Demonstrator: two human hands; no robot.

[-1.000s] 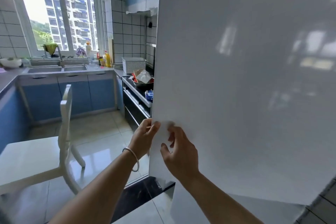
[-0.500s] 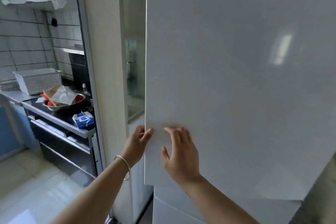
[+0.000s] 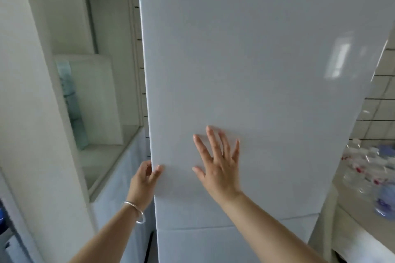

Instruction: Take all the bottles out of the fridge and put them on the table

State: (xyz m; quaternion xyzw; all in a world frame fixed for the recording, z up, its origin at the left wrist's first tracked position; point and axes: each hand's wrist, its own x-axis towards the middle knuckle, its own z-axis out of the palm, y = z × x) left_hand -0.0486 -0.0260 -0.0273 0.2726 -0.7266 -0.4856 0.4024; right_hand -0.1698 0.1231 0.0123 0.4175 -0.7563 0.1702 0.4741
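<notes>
Behind the fridge door [image 3: 256, 70] a bottle [image 3: 71, 102] stands upright, left of both grips; your left hand [image 3: 142, 179], the nearer, pinches the door edge, while your right hand [image 3: 218, 166] lies flat and empty on its face

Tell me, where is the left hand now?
In the head view, the left hand is at lower centre-left, gripping the left edge of the fridge door, beside the right hand.
</notes>
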